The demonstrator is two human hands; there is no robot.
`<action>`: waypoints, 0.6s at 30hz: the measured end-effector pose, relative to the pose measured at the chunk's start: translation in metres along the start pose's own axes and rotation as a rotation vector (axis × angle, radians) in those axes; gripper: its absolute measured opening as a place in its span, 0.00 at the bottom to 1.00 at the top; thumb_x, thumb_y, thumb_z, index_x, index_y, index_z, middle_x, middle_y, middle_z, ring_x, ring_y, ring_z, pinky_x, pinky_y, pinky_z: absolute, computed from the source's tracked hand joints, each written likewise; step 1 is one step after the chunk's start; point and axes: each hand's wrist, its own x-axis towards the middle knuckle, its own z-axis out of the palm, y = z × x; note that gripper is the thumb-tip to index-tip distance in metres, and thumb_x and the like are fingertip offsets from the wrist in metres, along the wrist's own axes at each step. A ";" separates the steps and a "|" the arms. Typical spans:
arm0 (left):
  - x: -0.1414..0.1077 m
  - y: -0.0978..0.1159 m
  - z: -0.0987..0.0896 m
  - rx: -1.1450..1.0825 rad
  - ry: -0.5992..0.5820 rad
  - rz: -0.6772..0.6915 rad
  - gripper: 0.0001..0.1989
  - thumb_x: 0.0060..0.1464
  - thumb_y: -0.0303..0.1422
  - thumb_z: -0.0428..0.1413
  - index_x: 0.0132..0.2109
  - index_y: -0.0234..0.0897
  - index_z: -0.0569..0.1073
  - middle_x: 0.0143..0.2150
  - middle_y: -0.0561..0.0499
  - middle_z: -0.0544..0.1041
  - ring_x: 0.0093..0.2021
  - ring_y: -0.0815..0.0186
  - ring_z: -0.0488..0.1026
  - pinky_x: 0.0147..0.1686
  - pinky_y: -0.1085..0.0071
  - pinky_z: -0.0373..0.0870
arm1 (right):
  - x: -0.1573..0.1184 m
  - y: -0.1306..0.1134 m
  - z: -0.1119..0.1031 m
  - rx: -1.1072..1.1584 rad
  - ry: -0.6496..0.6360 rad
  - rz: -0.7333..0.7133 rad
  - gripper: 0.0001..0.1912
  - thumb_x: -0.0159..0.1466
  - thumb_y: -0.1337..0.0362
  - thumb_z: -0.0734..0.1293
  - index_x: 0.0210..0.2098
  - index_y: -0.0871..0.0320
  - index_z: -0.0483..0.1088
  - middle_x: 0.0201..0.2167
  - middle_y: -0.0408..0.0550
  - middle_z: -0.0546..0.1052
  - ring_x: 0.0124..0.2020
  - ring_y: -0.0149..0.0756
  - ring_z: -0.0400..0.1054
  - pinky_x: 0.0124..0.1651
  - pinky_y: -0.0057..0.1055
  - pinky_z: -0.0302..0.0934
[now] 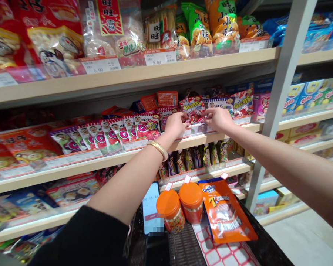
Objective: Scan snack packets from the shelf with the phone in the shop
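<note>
Both hands reach into the middle shelf [119, 157], with the QQ candy packet [193, 104] between them. The left hand [176, 125] has its fingers curled in and pinches the packet's lower left edge; the right hand [218, 117] pinches the lower right edge between thumb and fingers. The packet stands upright, its front facing the person. A gold bracelet [158, 150] circles the left wrist.

Just left of the left hand, a row of QQ gummy packets [148, 128] leans along the shelf, with large orange snack bags [27, 142] farther left. Behind and above the left hand lie small orange packets [168, 98]. Just right of the right hand stand more red and white candy packets [242, 103], beside a pink box [261, 106]. Above both hands, the upper shelf [144, 79] holds larger snack bags [197, 27] behind price labels [160, 58].

Below the hands is a dark basket [181, 245]. In it, two orange-lidded jars [170, 211] stand side by side, with a lit phone [150, 207] to their left and an orange Ovaltine pouch [227, 214] to their right, partly over a red and white patterned item [222, 255].
</note>
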 end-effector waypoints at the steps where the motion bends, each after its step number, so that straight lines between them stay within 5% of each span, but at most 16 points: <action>1: 0.000 0.000 -0.002 -0.022 -0.029 -0.002 0.12 0.47 0.27 0.65 0.42 0.37 0.80 0.37 0.48 0.82 0.39 0.61 0.78 0.44 0.68 0.71 | 0.000 0.001 -0.001 -0.006 -0.010 0.000 0.13 0.53 0.67 0.72 0.39 0.56 0.82 0.29 0.46 0.82 0.34 0.41 0.75 0.40 0.32 0.64; 18: 0.004 -0.005 0.003 0.033 -0.011 0.054 0.13 0.48 0.26 0.64 0.44 0.40 0.80 0.37 0.48 0.83 0.40 0.60 0.79 0.44 0.68 0.72 | 0.010 0.003 0.000 -0.168 -0.066 -0.072 0.14 0.56 0.65 0.71 0.42 0.53 0.80 0.31 0.45 0.82 0.37 0.43 0.75 0.40 0.32 0.63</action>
